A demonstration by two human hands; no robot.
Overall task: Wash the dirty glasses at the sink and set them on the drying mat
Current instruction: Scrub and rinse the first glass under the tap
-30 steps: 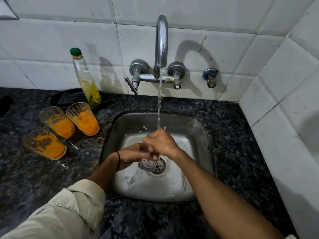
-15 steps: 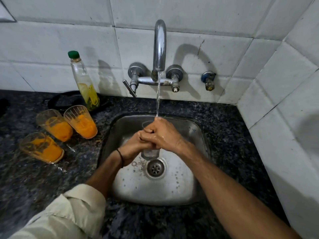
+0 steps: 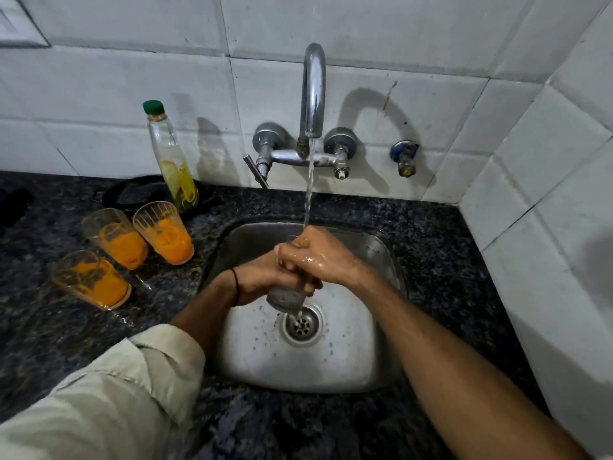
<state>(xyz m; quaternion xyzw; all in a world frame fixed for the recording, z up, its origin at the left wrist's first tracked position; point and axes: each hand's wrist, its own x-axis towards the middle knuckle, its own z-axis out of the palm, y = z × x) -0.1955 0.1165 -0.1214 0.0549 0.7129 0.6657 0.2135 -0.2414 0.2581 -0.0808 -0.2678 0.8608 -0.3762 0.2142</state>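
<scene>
I see both hands together over steel sink basin [image 3: 348, 360]: left hand [image 3: 262, 280] wraps clear ribbed glass tumbler [image 3: 283, 298], right hand [image 3: 318, 257] clamps its top under tap stream [image 3: 308, 194]. Step, I judge: rinsing first glass. Three orange-smeared glasses [image 3: 162, 232] wait left of left hand. Next needs drying mat; none visible.

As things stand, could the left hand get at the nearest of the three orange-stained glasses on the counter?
Probably yes, once it lets go. The left hand is wrapped around the glass under the tap, so it is occupied; but the counter between it and the nearest orange-stained glass looks bare, on that hand's own side.
</scene>
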